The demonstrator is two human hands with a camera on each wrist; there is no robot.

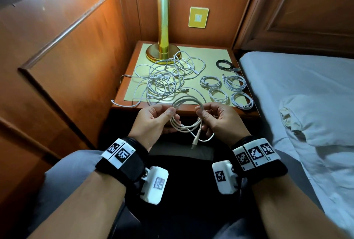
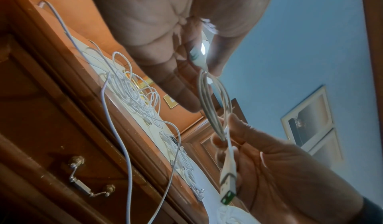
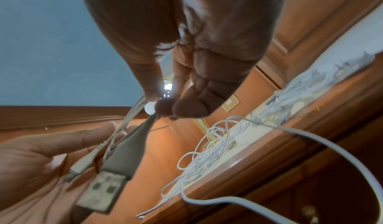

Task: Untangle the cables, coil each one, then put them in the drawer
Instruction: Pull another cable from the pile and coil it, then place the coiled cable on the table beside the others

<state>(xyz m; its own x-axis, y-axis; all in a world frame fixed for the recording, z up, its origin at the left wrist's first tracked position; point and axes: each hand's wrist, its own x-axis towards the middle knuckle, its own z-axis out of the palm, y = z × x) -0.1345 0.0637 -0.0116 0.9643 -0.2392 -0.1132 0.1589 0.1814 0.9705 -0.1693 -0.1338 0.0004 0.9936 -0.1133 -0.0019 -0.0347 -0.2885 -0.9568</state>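
Note:
A white cable coil [image 1: 186,122] hangs between my hands in front of the nightstand. My left hand [image 1: 171,112] pinches its left side and my right hand [image 1: 203,114] pinches its right side. The cable's USB plug [image 1: 195,143] dangles below the coil, and a strand runs from it up onto the nightstand top. In the left wrist view my fingers [image 2: 215,59] pinch the loops, with the plug [image 2: 228,186] against my right palm. On the nightstand [image 1: 214,54] lies a tangle of white cables [image 1: 164,80]. The drawer front [image 2: 51,137] with its metal handle [image 2: 89,178] is closed.
Several coiled white cables [image 1: 227,91] and one coiled black cable [image 1: 226,65] lie on the right of the nightstand top. A brass lamp [image 1: 162,37] stands at the back. Wood panelling is on the left, a bed [image 1: 297,89] with white linen on the right.

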